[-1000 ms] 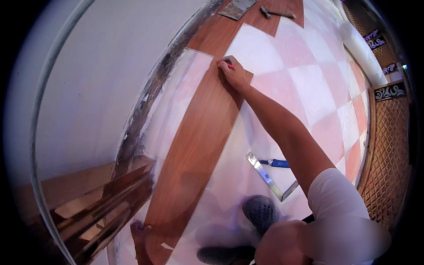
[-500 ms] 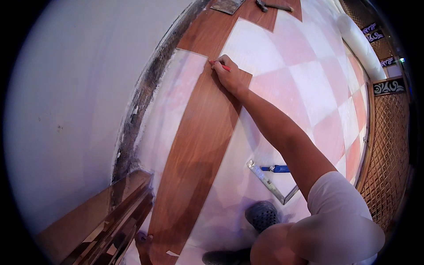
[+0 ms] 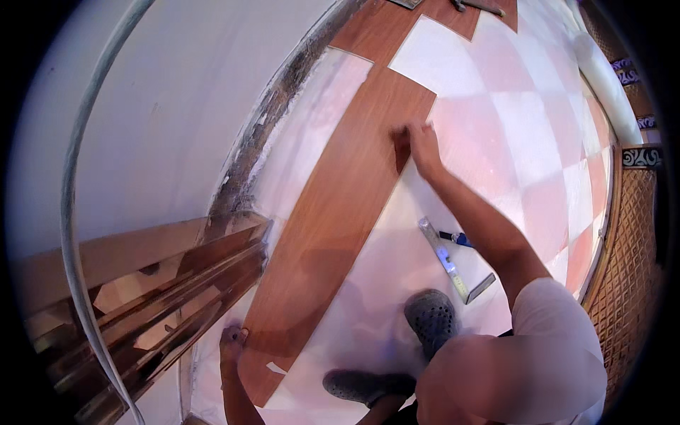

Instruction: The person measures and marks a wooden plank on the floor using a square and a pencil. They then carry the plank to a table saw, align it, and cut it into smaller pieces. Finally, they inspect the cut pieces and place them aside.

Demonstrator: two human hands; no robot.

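A long reddish-brown wood-look floor plank [image 3: 333,212] lies slantwise across the floor, with a small white scrap on its near end. My left hand [image 3: 231,347] is at the plank's near left edge, fingers closed on it with the thumb tip against the board. Over the plank's right edge, toward its far end, is my right hand [image 3: 423,147], its fingers bent and smeared by motion. Whether a pencil is still in them does not show. A dark shadow falls on the board beside that hand.
Laid planks [image 3: 361,32] continue beyond, with a hammer [image 3: 482,7] on them. A metal square [image 3: 453,265] and a blue-handled tool [image 3: 460,239] lie right of the plank. Stacked boards [image 3: 163,283] stand at left by the wall. A white roll [image 3: 602,85] rests at far right.
My right hand has left the plank's far left corner, where it held a red pencil, and moved toward the right edge. The view has shifted, bringing more of my left arm in.
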